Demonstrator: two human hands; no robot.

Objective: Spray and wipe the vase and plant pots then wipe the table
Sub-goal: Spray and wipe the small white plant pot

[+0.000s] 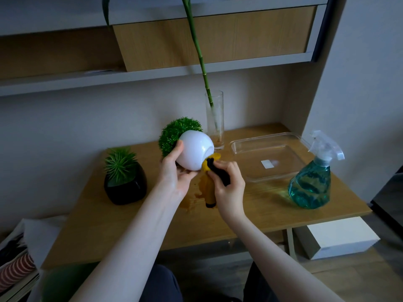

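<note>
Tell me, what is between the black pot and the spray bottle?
In the head view, both hands sit between the black pot and spray bottle: left hand holding the white pot, right hand gripping a yellow cloth.

White round pot [194, 150] tipped sideways above table [250, 205]; yellow-black cloth [212, 171] seemingly touching its base.

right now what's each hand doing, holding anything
Left hand: grips the white round plant pot, tilted and lifted off the table.
Right hand: grips the yellow and black cloth, pressed to the pot.
</note>
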